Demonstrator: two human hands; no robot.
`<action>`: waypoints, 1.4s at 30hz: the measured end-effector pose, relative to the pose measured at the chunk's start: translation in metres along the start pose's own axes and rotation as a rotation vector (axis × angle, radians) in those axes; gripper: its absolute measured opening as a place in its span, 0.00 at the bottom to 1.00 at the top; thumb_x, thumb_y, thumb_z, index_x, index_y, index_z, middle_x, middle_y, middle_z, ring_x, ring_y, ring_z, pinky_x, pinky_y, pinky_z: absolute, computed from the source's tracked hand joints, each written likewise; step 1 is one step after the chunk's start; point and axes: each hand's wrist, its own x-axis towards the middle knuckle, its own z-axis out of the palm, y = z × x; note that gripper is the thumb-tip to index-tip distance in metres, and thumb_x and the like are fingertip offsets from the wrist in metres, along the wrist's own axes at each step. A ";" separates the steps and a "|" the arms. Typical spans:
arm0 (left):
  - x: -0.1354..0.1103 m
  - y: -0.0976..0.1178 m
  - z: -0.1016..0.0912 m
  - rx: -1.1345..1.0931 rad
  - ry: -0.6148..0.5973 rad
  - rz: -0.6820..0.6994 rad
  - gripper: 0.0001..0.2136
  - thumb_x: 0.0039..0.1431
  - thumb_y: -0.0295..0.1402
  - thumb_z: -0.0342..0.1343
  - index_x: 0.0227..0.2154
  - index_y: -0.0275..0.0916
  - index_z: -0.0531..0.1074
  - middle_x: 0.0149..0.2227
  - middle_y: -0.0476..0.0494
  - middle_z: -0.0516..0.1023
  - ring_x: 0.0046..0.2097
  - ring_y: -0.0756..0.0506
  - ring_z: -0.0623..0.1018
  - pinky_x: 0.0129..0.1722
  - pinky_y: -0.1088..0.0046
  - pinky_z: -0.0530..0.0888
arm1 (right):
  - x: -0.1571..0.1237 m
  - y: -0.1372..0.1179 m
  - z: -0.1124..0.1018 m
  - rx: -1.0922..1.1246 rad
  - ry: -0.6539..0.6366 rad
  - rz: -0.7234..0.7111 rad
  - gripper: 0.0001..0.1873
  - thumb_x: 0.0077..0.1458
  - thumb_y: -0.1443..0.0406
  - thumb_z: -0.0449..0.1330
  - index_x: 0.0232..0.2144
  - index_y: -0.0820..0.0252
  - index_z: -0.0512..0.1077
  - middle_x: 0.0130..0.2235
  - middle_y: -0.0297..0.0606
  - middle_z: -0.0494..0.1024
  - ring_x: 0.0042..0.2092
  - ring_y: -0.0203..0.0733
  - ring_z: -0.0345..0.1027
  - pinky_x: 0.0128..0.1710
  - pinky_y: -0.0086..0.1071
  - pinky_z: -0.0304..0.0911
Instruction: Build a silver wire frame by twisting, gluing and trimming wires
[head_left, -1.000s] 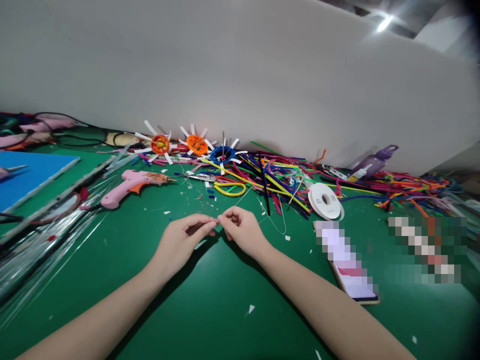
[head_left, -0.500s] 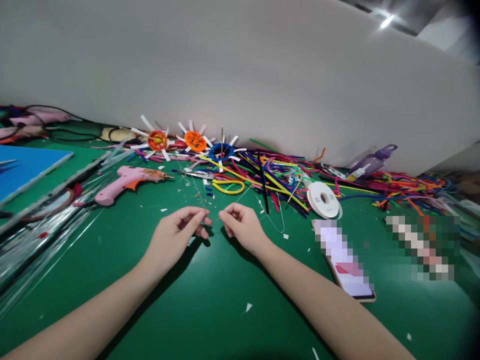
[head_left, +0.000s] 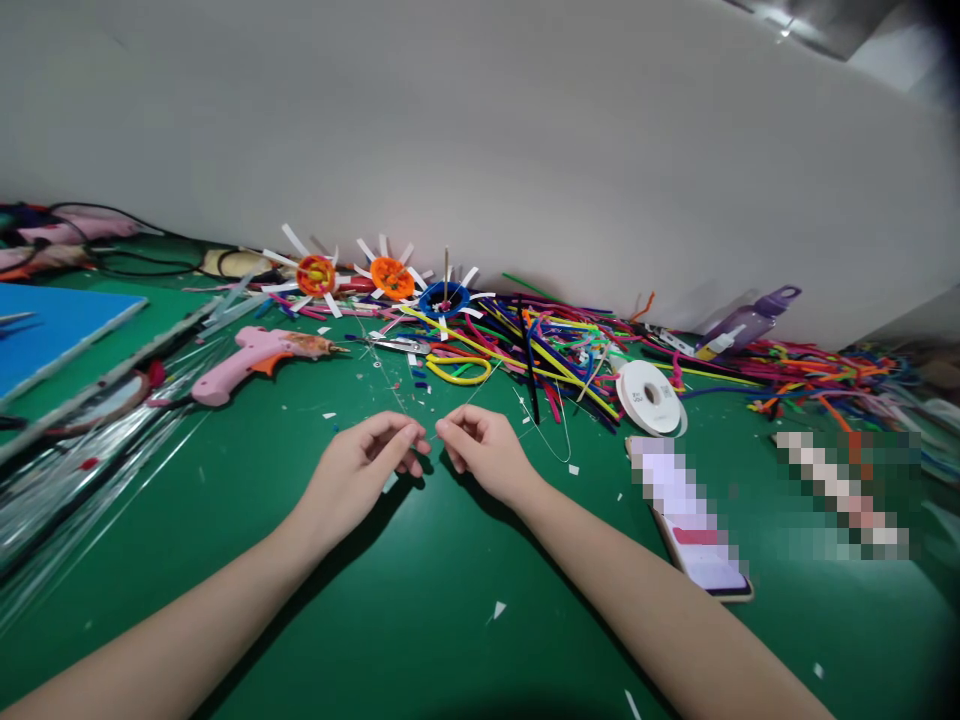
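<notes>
- One spool (head_left: 636,402) at the right bore dark print in two places on its white face, too small to read.
- One phone (head_left: 686,515), near the right forearm, had a lit screen masked by coarse blocks, so any writing on it could not be told.
- The thread (head_left: 480,389) was very thin, clear to whitish, and faint against the green table (head_left: 420,620); it was at the hands, one stretch slanting from the right fingertips to the far side, with a faint strand in the small gap between the hands.
- The left hand (head_left: 375,455) had thumb and forefinger pinched together on the thread, the other fingers loosely curled and spread.
- The right hand (head_left: 484,450) had thumb and forefinger closed on the thread, the other fingers folded in; the hands were just apart.
- One pale loop (head_left: 568,430) lay to the right of the right hand; whether it was joined to the thread could not be told.
- Three discs with white strips stood at the far side: one red-orange disc (head_left: 316,275), one orange disc (head_left: 390,278), one blue disc (head_left: 436,300) with an upright stick (head_left: 447,268).
- One pair of scissors (head_left: 459,378) with yellow handles lay before them.
- Three pink glue guns showed: one glue gun (head_left: 238,365) at the left, two farther off.
- One purple bottle (head_left: 750,318) leaned at the far right, beyond many pipe cleaners (head_left: 551,350), too tangled to count.
</notes>
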 end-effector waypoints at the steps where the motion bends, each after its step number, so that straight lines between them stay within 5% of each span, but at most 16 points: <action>1: 0.000 0.000 0.000 -0.023 -0.010 -0.003 0.12 0.58 0.42 0.51 0.33 0.38 0.70 0.31 0.46 0.77 0.29 0.48 0.75 0.33 0.71 0.72 | 0.000 0.000 0.000 0.015 0.003 -0.008 0.13 0.52 0.56 0.58 0.26 0.61 0.67 0.17 0.25 0.64 0.18 0.27 0.56 0.18 0.24 0.52; 9: -0.006 -0.002 -0.003 -0.191 -0.012 0.000 0.10 0.58 0.40 0.52 0.32 0.38 0.69 0.26 0.50 0.71 0.27 0.52 0.72 0.30 0.75 0.70 | -0.004 -0.002 0.001 0.152 -0.190 -0.006 0.13 0.44 0.59 0.66 0.31 0.60 0.72 0.28 0.32 0.74 0.25 0.31 0.68 0.27 0.29 0.66; 15: -0.006 -0.002 -0.003 -0.135 0.004 -0.016 0.11 0.58 0.41 0.51 0.29 0.38 0.69 0.19 0.54 0.65 0.22 0.54 0.64 0.23 0.79 0.61 | -0.007 -0.002 0.003 0.117 -0.094 -0.059 0.12 0.43 0.59 0.67 0.31 0.58 0.73 0.29 0.31 0.74 0.25 0.32 0.68 0.29 0.30 0.66; 20: -0.008 0.000 -0.001 -0.155 -0.037 -0.037 0.12 0.58 0.42 0.52 0.28 0.38 0.68 0.20 0.53 0.66 0.23 0.53 0.65 0.24 0.77 0.64 | -0.007 -0.003 0.004 0.138 -0.117 -0.081 0.10 0.44 0.60 0.66 0.30 0.58 0.74 0.29 0.31 0.74 0.26 0.32 0.68 0.30 0.30 0.66; 26: -0.008 -0.005 0.001 -0.441 -0.126 -0.070 0.10 0.59 0.39 0.52 0.27 0.38 0.68 0.22 0.53 0.66 0.24 0.54 0.66 0.25 0.79 0.64 | -0.007 -0.003 0.004 0.208 -0.142 -0.135 0.07 0.45 0.63 0.66 0.29 0.58 0.75 0.32 0.33 0.73 0.27 0.31 0.68 0.30 0.30 0.66; 32: -0.008 -0.007 0.004 -0.698 -0.200 -0.127 0.08 0.60 0.35 0.51 0.29 0.38 0.69 0.23 0.52 0.65 0.27 0.53 0.68 0.30 0.77 0.66 | -0.008 -0.005 0.008 0.281 -0.110 -0.022 0.13 0.42 0.59 0.67 0.29 0.58 0.72 0.27 0.31 0.74 0.26 0.33 0.69 0.30 0.32 0.67; 42: -0.005 -0.006 0.005 -0.662 -0.232 -0.105 0.10 0.60 0.36 0.51 0.27 0.37 0.69 0.21 0.52 0.63 0.29 0.51 0.69 0.32 0.75 0.67 | -0.006 -0.001 0.009 0.251 -0.067 0.001 0.16 0.40 0.56 0.68 0.28 0.58 0.70 0.25 0.30 0.74 0.24 0.32 0.68 0.28 0.30 0.66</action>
